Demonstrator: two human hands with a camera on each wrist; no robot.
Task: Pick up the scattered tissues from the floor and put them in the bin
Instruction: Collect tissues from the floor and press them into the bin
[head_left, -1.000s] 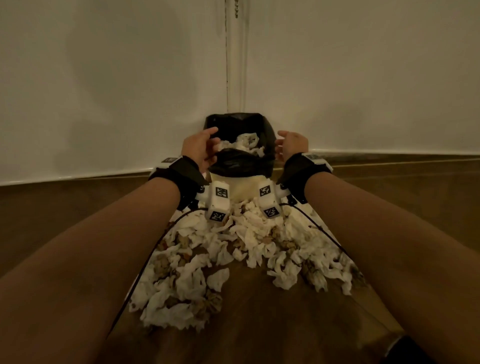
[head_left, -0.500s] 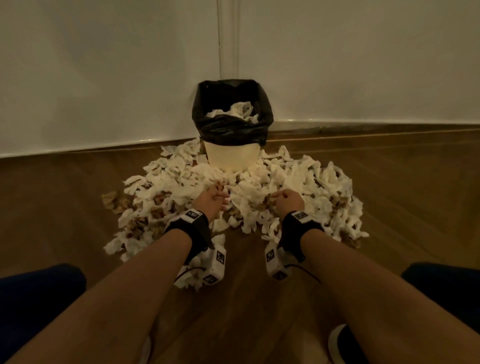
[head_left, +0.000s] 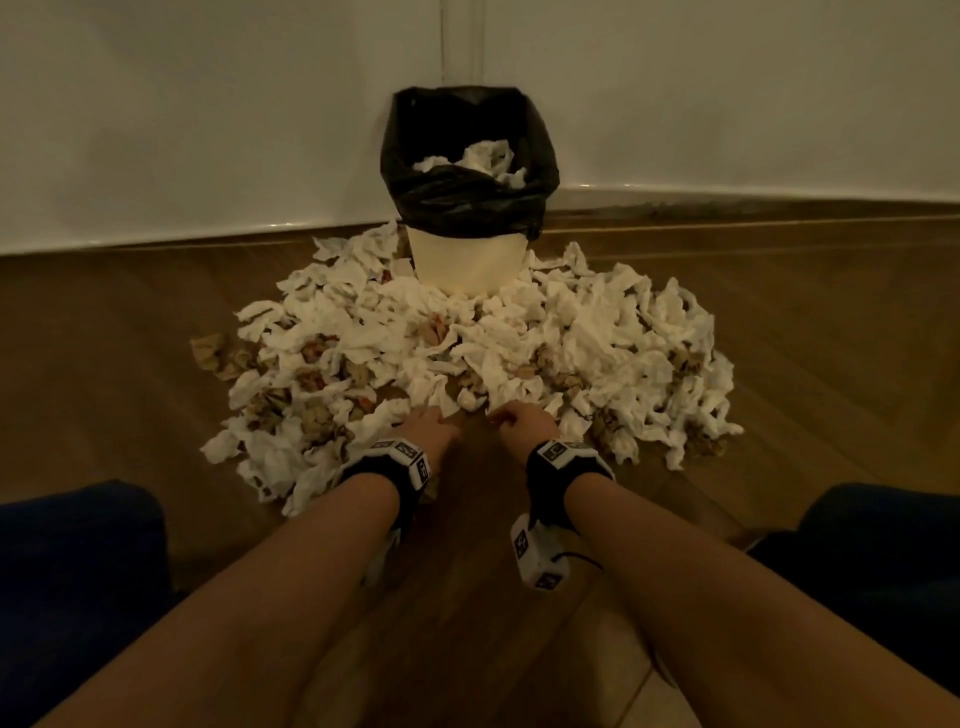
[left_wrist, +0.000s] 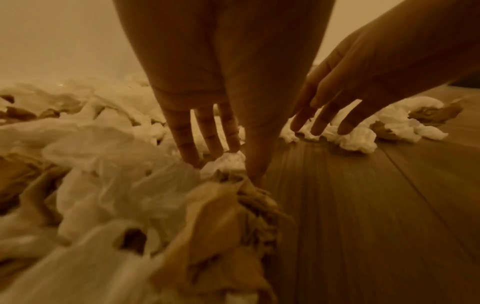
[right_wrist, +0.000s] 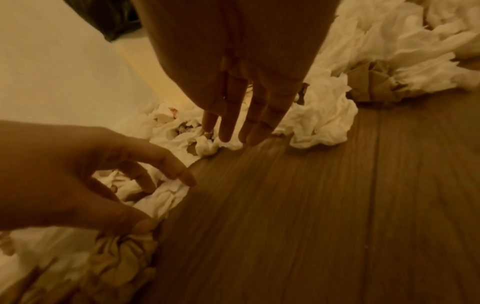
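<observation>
A cream bin (head_left: 465, 260) with a black liner (head_left: 467, 171) stands in the wall corner, with white tissues (head_left: 485, 161) inside. Crumpled white and brown tissues (head_left: 597, 338) lie heaped on the floor around its base. My left hand (head_left: 428, 426) is at the pile's near edge. Its fingers (left_wrist: 207, 142) are spread and straight, touching white tissue, and its thumb (right_wrist: 141, 225) rests on a brown wad (left_wrist: 246, 197). My right hand (head_left: 519, 421) hovers beside it, its straight fingers (right_wrist: 233, 123) pointing down just over the tissues and holding nothing.
Bare wooden floor (head_left: 467, 597) runs between my hands and my knees (head_left: 78, 561). White walls (head_left: 208, 130) meet behind the bin. The pile spreads wider to the right (head_left: 691, 395) than to the left (head_left: 249, 395).
A second ago both hands were up at the bin's rim. They have come down and back toward me, and now sit at the near edge of the pile.
</observation>
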